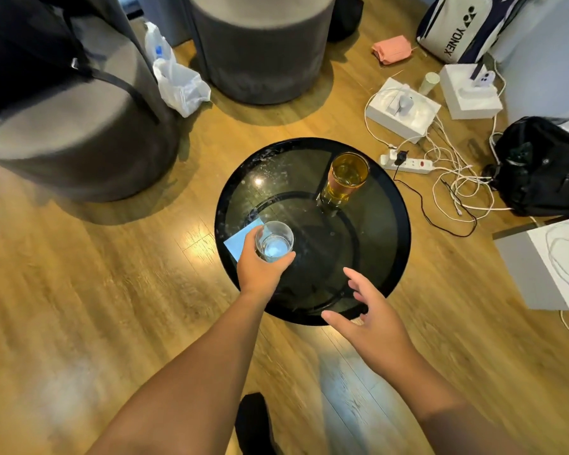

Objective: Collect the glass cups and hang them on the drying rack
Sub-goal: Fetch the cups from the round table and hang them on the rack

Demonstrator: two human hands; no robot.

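A short clear glass cup [275, 243] stands at the near left of a round black glass table [388, 257]. My left hand [260, 269] grips this cup from the near side, thumb and fingers curled round its wall. A taller amber glass cup [344, 178] stands upright at the table's far right, untouched. My right hand [367, 315] hovers over the table's near edge with fingers spread and relaxed, holding nothing. No drying rack is in view.
A pale blue card [240, 243] lies under the clear cup. Grey round stools [260, 47] stand behind the table, with a plastic bag [178, 83] between them. White boxes [403, 110], cables and a power strip [408, 164] litter the floor at right, beside a black bag [539, 165].
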